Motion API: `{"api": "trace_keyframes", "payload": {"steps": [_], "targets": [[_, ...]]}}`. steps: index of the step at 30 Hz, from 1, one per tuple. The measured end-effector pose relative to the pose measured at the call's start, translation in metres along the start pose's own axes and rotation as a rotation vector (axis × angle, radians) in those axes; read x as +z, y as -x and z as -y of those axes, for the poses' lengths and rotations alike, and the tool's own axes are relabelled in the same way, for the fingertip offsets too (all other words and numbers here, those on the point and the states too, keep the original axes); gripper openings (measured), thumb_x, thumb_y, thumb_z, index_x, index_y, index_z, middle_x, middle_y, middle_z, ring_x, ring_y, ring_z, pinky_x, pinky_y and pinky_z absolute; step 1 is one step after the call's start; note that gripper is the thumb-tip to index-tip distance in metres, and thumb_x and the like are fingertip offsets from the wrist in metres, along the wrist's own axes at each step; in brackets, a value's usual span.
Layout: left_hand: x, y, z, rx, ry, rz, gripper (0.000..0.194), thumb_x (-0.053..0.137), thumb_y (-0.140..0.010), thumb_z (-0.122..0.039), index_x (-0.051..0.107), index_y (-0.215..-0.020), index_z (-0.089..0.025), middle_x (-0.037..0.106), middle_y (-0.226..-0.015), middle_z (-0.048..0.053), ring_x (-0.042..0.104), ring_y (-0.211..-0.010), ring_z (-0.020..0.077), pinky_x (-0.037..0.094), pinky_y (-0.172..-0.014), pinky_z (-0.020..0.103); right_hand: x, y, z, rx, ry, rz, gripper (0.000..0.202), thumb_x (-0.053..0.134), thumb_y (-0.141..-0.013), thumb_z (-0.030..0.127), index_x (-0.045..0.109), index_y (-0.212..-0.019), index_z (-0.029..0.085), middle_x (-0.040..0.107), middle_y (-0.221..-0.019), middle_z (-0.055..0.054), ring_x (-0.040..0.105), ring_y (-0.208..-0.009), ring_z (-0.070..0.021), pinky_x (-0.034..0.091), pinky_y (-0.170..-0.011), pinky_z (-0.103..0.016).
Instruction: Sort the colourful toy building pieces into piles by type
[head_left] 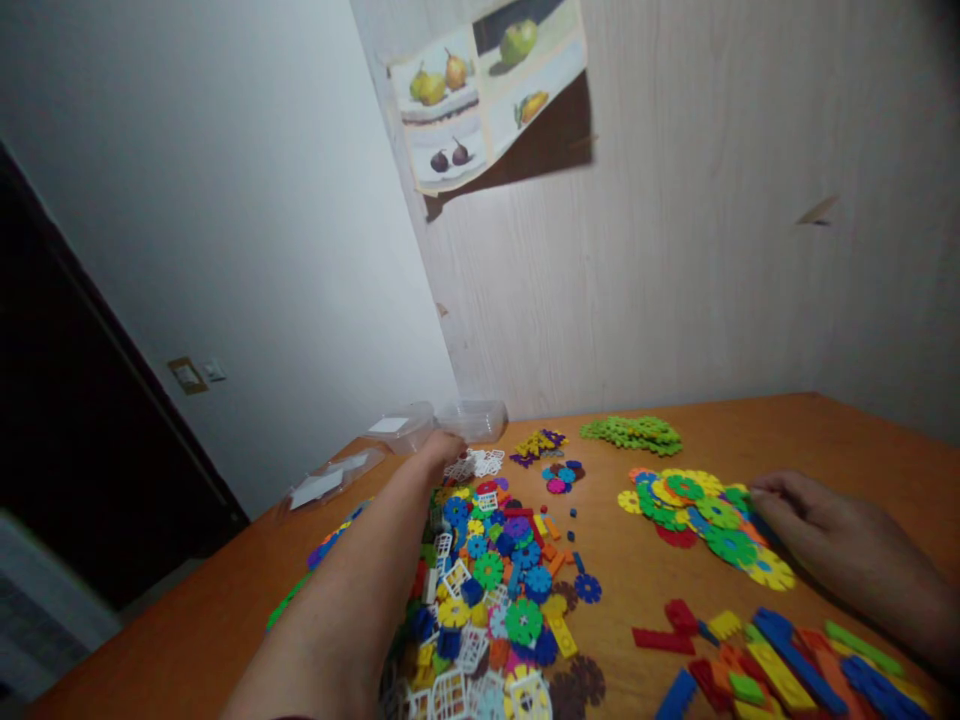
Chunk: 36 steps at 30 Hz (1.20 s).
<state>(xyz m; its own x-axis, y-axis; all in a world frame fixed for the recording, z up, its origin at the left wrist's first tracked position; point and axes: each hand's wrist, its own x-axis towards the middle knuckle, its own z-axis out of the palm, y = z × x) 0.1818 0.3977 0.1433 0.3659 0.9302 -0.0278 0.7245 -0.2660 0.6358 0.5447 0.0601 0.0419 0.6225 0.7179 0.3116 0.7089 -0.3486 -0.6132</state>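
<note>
My left hand (448, 446) reaches far across the table, fingers pointing down beside a small pile of white lattice pieces (484, 462). Its fingertips are mostly hidden, so whether they grip a piece is unclear. Under and beside my left forearm spreads a large mixed heap of plastic building pieces (487, 570). On the right, my right hand (802, 505) rests with curled fingers at the edge of a pile of large flower-shaped discs (705, 515) in yellow, green, blue and red. Anything inside those fingers is hidden.
Loose bars and bricks (780, 660) lie at front right. Farther back are lime-green linking pieces (634, 434), yellow and purple pieces (538, 446) and small discs (562, 475). Clear plastic containers (472, 420) stand by the wall, near a clear bag (330, 480).
</note>
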Motion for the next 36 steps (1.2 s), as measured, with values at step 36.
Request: {"api": "trace_keyframes", "payload": {"steps": [36], "targets": [[0.004, 0.02, 0.006, 0.145, 0.061, -0.044, 0.027, 0.068, -0.076, -0.036, 0.048, -0.066, -0.019, 0.047, -0.058, -0.004, 0.041, -0.053, 0.0096, 0.032, -0.052, 0.022, 0.008, -0.011, -0.025, 0.008, 0.056, 0.024, 0.047, 0.043, -0.085, 0.072, 0.066, -0.099, 0.034, 0.077, -0.094, -0.001, 0.071, -0.088, -0.0283, 0.053, -0.075, -0.038]]}}
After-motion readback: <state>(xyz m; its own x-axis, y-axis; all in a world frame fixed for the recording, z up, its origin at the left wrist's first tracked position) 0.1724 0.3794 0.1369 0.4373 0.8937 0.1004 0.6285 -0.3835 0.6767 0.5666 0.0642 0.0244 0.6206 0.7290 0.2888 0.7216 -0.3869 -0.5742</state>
